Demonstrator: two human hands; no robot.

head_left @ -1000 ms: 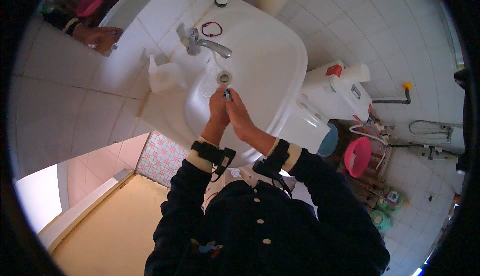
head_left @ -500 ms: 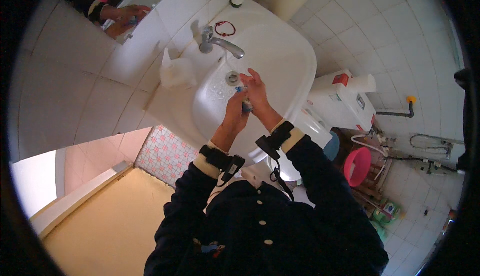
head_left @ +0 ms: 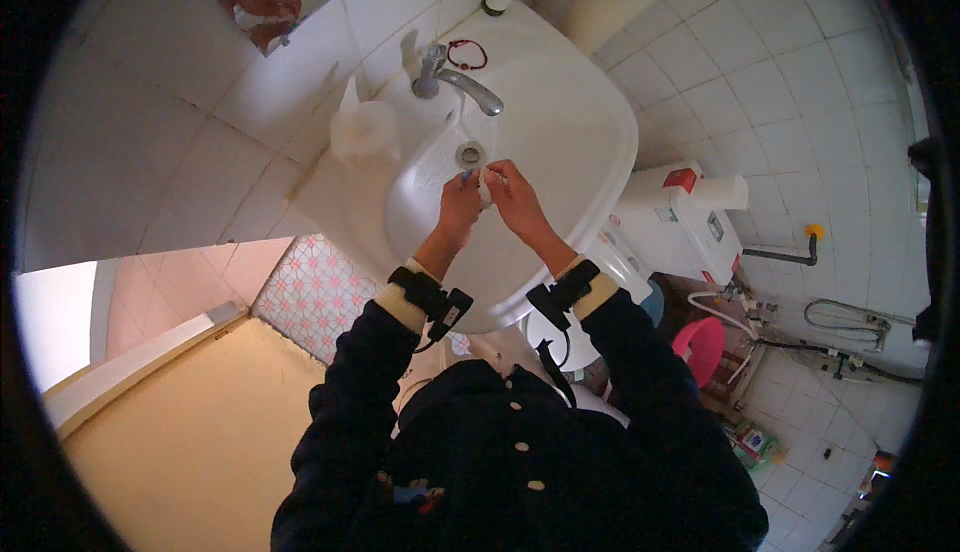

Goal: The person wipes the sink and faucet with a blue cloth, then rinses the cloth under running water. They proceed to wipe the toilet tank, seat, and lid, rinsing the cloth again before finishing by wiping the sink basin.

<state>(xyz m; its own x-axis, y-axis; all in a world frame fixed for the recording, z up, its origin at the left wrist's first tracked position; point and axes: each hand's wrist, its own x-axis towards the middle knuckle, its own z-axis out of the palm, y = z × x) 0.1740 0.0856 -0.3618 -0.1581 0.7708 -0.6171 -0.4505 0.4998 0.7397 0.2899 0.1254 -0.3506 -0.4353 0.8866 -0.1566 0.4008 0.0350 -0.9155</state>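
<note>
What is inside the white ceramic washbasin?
The white ceramic washbasin shows a round metal drain. The bare left hand and bare right hand, above the basin with a small whitish item between them, cover whatever lies beneath.

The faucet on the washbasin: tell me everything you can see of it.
The faucet looks like shiny chrome metal. Its short body, with a knob-like part on top, stands on the wall-side ledge of the washbasin, beside a dark red bracelet. A smooth spout curves out over the bowl. The left hand and right hand are clear of it. Any water flow is unclear.
</note>
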